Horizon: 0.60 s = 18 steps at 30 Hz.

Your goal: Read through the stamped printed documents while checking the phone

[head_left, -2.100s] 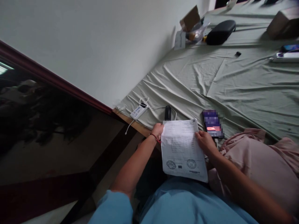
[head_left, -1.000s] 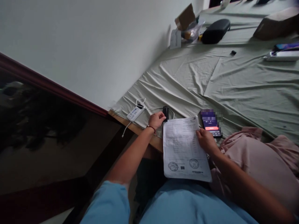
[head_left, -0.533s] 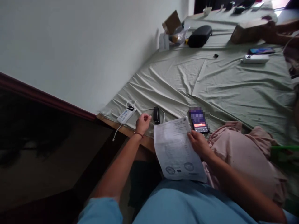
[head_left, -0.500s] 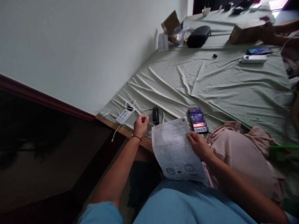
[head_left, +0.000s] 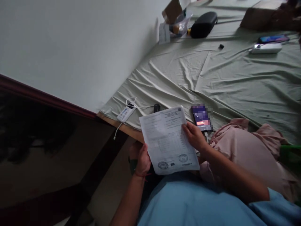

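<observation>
Wall [head_left: 82, 47]: pale, plain; borders the left side of the green cloth.
Green cloth [head_left: 169, 75]: wrinkled, spread wide; wooden edge [head_left: 131, 131] exposed at its near left corner.
Blue shirt [head_left: 199, 201]: worn by the person; bottom of view, behind the hands.
Pink fabric [head_left: 244, 147]: bunched at near right; beside the right forearm.
Printed sheet [head_left: 168, 139]: held up between both hands, in front of the shirt; slightly tilted, fold crossing it; two round stamps near its lower edge.
Black case [head_left: 204, 25]: far side of the cloth; well apart from both hands.
Left hand [head_left: 143, 161]: clamped on the sheet's lower left edge; fingers partly hidden; red band [head_left: 144, 175] at the wrist.
Right hand [head_left: 194, 135]: clamped on the sheet's right edge, towards the top; thumb on the printed face.
Phone [head_left: 198, 116]: lit screen, partly blurred; just beyond the right hand.
White bar [head_left: 124, 115]: labelled, left of the sheet; thin white cable [head_left: 143, 107] beside it.
Black device [head_left: 156, 107]: behind the sheet's top edge; mostly hidden.
Black piece [head_left: 221, 46]: small, on the cloth near the case; kind cannot be told.
</observation>
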Motion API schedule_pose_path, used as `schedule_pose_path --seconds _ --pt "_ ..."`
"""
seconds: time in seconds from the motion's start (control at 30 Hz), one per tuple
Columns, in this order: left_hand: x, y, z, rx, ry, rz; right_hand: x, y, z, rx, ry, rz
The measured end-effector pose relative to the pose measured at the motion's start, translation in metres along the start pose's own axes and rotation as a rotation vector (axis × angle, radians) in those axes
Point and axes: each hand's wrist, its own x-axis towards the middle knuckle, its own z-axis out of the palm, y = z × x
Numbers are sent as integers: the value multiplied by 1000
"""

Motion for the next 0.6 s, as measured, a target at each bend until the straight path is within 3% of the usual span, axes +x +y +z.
schedule_pose_path --seconds 0.13,0.23,0.47,0.6 --pt "0 -12 -1 40 -31 -117 2 10 0 1 -14 -34" --pt "5 -14 -2 129 -21 -54 1 15 -3 -46 7 -25" --pt "25 5 11 349 144 152 -2 23 -8 -256 98 15" --pt "42 -2 11 330 100 174 -1 27 -6 -370 143 31"
